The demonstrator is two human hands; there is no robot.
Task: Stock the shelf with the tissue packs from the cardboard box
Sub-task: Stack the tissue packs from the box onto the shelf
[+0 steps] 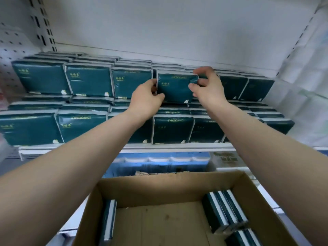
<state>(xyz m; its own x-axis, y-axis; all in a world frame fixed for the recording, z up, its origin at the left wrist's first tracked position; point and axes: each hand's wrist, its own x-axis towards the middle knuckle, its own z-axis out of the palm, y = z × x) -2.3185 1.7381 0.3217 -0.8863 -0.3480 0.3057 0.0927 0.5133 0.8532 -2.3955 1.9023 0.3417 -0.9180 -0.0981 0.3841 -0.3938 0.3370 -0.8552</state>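
A dark teal tissue pack point(176, 87) stands upright in the upper row on the white shelf point(159, 146). My left hand point(145, 100) pinches its left edge and my right hand point(207, 86) grips its right edge. Rows of the same teal packs point(88, 80) fill the shelf in two tiers around it. Below, the open cardboard box point(168, 181) holds a few packs at its right side point(223, 208) and one against its left wall point(108, 221).
White perforated shelf panels stand at the left point(10, 50) and right point(301, 59). A lower shelf holds blue-and-white wrapped goods point(159, 164) behind the box. White wrapped bundles point(308, 103) sit to the right of the teal rows.
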